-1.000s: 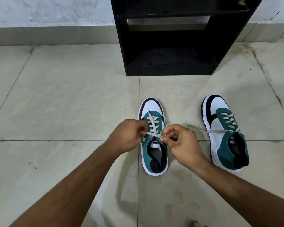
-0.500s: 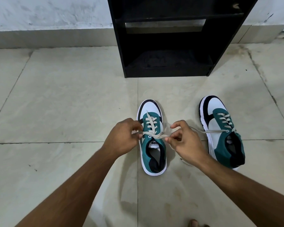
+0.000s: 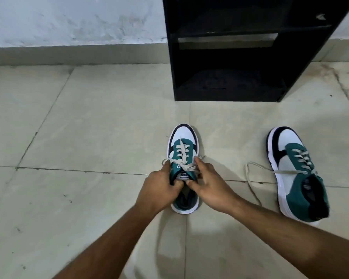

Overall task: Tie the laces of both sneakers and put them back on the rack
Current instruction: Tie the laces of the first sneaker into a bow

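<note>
Two teal, white and black sneakers stand on the tiled floor, toes toward the rack. The left sneaker [image 3: 182, 146] is between my hands. My left hand [image 3: 159, 187] grips its left side and lace end, thumb at the tongue. My right hand [image 3: 211, 185] grips its right side and lace end, thumb meeting the other at the tongue. A knot in the grey laces [image 3: 184, 167] sits above the tongue. The right sneaker [image 3: 296, 174] lies apart to the right, its lace [image 3: 254, 178] loose across the floor.
A black open shoe rack [image 3: 230, 57] stands against the wall straight ahead, its bottom shelf [image 3: 230, 83] and upper shelf showing no shoes. Pale floor tiles spread to the left and in front of the rack.
Both hands have dropped from pulling the lace ends sideways to clasping the left sneaker's sides near the tongue. The laces now cross in a tight knot. The view has shifted left.
</note>
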